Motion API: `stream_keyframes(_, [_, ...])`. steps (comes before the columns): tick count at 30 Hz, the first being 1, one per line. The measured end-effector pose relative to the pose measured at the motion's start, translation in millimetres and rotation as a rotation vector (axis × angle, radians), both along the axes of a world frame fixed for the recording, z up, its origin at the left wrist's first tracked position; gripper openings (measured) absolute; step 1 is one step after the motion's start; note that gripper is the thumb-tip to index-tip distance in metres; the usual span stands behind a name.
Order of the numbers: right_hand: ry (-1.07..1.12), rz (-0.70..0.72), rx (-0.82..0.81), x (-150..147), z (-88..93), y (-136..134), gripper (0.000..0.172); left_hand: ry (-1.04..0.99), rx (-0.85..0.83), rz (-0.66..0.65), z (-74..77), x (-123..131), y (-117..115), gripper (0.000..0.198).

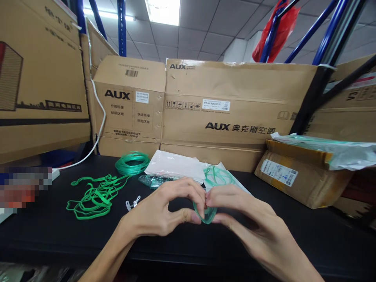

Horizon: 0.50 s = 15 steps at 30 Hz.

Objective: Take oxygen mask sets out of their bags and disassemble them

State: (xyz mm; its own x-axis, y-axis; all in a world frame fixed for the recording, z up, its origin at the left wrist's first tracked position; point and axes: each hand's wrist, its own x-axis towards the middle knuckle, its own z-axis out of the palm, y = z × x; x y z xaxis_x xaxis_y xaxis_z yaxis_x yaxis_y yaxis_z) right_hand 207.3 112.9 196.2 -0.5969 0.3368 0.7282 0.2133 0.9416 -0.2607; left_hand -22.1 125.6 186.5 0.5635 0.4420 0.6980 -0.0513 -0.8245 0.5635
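Head view: the left hand (pixel 158 211) and right hand (pixel 246 219) meet over the black desk (pixel 293 231) near its front edge, fingers (pixel 192 196) of both pinched shut on a small translucent green mask piece (pixel 207 214). Loose green straps (pixel 94 196) lie left; cardboard boxes (pixel 223 109) wall the rear. Bare desk flanks both hands.

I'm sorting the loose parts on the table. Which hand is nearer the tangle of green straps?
Left. The left hand lies just right of the green straps, apart from them. The right hand sits farther right, beyond the left hand.
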Motion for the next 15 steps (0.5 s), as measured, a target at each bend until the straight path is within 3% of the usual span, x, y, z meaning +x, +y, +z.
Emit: stream_keyframes(15, [0.004, -0.064, -0.069, 0, 2.8, 2, 0.024, 0.049, 0.151, 0.223, 2.0, 4, -11, 0.010])
